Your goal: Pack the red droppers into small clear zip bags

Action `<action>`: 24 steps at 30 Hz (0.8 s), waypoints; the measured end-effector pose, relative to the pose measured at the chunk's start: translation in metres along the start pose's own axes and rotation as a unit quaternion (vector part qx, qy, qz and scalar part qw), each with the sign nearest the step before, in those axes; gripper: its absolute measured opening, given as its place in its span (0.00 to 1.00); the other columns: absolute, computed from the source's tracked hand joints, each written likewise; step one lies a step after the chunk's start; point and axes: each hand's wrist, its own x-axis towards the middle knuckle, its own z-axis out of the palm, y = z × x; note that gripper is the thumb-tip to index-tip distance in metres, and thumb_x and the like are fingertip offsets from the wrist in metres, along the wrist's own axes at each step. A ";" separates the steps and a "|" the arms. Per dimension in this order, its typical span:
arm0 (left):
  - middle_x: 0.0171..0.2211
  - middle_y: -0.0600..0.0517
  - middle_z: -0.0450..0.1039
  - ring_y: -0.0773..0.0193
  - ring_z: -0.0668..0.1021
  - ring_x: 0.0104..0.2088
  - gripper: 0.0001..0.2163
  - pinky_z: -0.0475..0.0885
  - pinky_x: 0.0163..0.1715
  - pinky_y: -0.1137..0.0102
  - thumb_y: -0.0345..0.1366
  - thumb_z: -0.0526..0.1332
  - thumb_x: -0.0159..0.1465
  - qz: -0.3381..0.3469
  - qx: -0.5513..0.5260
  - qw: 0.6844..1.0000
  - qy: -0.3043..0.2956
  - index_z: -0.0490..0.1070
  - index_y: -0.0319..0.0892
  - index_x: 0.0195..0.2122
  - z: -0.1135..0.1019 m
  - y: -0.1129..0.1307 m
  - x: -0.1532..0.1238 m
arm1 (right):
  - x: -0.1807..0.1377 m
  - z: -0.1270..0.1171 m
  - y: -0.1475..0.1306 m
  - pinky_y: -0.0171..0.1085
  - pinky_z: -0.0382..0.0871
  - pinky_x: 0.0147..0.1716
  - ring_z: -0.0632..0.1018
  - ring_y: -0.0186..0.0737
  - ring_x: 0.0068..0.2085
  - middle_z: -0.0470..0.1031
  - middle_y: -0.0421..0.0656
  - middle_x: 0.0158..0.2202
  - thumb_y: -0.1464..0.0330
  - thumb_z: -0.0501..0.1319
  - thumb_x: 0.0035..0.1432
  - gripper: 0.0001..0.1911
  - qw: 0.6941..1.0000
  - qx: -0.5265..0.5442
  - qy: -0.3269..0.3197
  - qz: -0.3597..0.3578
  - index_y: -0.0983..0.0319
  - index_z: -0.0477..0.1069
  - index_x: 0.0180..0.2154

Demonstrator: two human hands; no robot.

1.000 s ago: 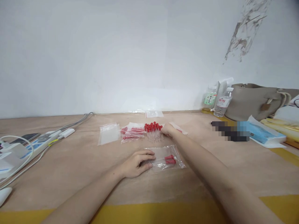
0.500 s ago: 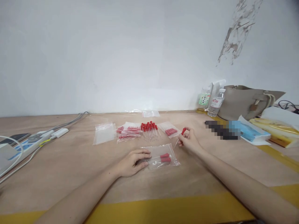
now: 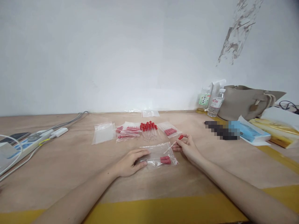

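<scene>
Taking the front zip bag (image 3: pixel 155 151) as clock centre: we have 2 hands on the job and 1 dropper (image 3: pixel 180 137) in the air. Right hand (image 3: pixel 182 144), near 2 o'clock, pinches that dropper by its red bulb end between thumb and finger; it's tilted, bulb up toward 2, tip down toward 8. Tip overlaps the bag's mouth end in view; we can't tell whether it's inside or above. Left hand (image 3: pixel 132 162), at 9, lies on the bag's left end, thumb and fingers spread, pinching nothing. Inside the bag we count 2 bagged droppers (image 3: pixel 165 160), bulbs toward 4. At 11: 1 loose dropper pile (image 3: pixel 147 126), too overlapped to count. At 1: 1 filled bag (image 3: pixel 173 132), roughly 4 or 5 bulbs. At 10: 1 heap of filled bags (image 3: pixel 128 132), bag count unclear. Between 9 and 10: 1 flat bag stack (image 3: pixel 103 134), number of layers unreadable. Just short of 12, by the wall: 1 flat bag (image 3: pixel 150 114). Near 2, well apart: 2 bottles (image 3: pixel 215 103), 1 handbag (image 3: pixel 240 104). Far out at 9: 1 power strip (image 3: pixel 35 141).
</scene>
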 end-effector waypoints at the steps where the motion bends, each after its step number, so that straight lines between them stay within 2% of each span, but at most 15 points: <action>1: 0.52 0.48 0.64 0.58 0.66 0.52 0.18 0.61 0.52 0.61 0.39 0.53 0.63 -0.002 -0.001 1.000 0.001 0.59 0.45 0.55 0.000 0.000 0.000 | 0.000 -0.001 -0.001 0.36 0.72 0.27 0.75 0.34 0.24 0.69 0.34 0.22 0.68 0.60 0.47 0.19 1.000 0.007 -0.008 0.016 0.56 0.49 0.36; 3: 0.53 0.48 0.62 0.58 0.66 0.52 0.20 0.61 0.52 0.61 0.39 0.53 0.63 -0.004 -0.007 1.000 0.003 0.57 0.46 0.56 0.000 0.000 -0.001 | 0.002 -0.004 -0.003 0.36 0.72 0.28 0.76 0.34 0.25 0.71 0.36 0.23 0.68 0.59 0.48 0.15 0.998 -0.005 -0.044 0.054 0.58 0.52 0.33; 6: 0.54 0.49 0.61 0.58 0.65 0.52 0.21 0.62 0.52 0.61 0.39 0.53 0.63 -0.002 -0.015 1.000 0.006 0.55 0.46 0.57 0.001 -0.001 -0.001 | 0.005 -0.012 -0.006 0.32 0.68 0.23 0.72 0.31 0.23 0.70 0.37 0.22 0.65 0.61 0.46 0.12 0.984 -0.116 -0.119 0.063 0.60 0.59 0.30; 9: 0.54 0.48 0.61 0.57 0.65 0.52 0.21 0.62 0.51 0.60 0.39 0.54 0.62 -0.002 -0.014 1.000 0.010 0.55 0.46 0.57 0.001 -0.002 -0.001 | 0.008 -0.020 -0.004 0.29 0.60 0.19 0.67 0.28 0.21 0.67 0.36 0.20 0.62 0.64 0.42 0.13 0.951 -0.259 -0.172 -0.009 0.63 0.65 0.27; 12: 0.54 0.48 0.61 0.57 0.65 0.52 0.21 0.61 0.52 0.60 0.39 0.54 0.62 -0.004 -0.010 1.000 0.007 0.55 0.46 0.57 0.002 -0.003 -0.001 | 0.008 -0.018 0.000 0.29 0.55 0.19 0.62 0.28 0.20 0.65 0.36 0.19 0.60 0.64 0.42 0.14 0.919 -0.338 -0.186 -0.083 0.64 0.68 0.27; 15: 0.54 0.48 0.61 0.58 0.65 0.52 0.21 0.61 0.52 0.61 0.39 0.54 0.62 -0.002 -0.008 1.000 0.006 0.55 0.46 0.57 0.003 -0.003 -0.001 | 0.004 -0.008 0.004 0.30 0.59 0.23 0.65 0.30 0.24 0.67 0.38 0.23 0.61 0.62 0.44 0.12 0.899 -0.368 -0.182 -0.148 0.64 0.71 0.27; 18: 0.53 0.47 0.62 0.58 0.66 0.52 0.20 0.62 0.51 0.61 0.39 0.54 0.62 0.001 -0.009 1.000 0.011 0.56 0.45 0.56 0.003 -0.002 -0.001 | 0.002 -0.003 0.006 0.34 0.63 0.34 0.70 0.35 0.33 0.70 0.42 0.31 0.63 0.59 0.49 0.10 0.885 -0.362 -0.217 -0.195 0.63 0.74 0.27; 21: 0.52 0.48 0.62 0.58 0.66 0.52 0.18 0.61 0.52 0.61 0.39 0.54 0.62 0.008 -0.011 1.000 0.008 0.60 0.45 0.54 0.003 -0.003 -0.001 | 0.009 -0.008 0.001 0.35 0.65 0.34 0.71 0.36 0.33 0.73 0.42 0.31 0.63 0.57 0.49 0.11 0.891 -0.343 -0.246 -0.166 0.63 0.74 0.29; 24: 0.53 0.48 0.62 0.58 0.66 0.52 0.17 0.61 0.52 0.61 0.38 0.53 0.63 0.013 -0.013 1.000 0.004 0.62 0.46 0.53 0.003 -0.004 -0.001 | 0.025 -0.013 -0.008 0.34 0.64 0.29 0.72 0.35 0.29 0.74 0.42 0.28 0.64 0.58 0.47 0.11 0.904 -0.363 -0.192 -0.120 0.64 0.73 0.29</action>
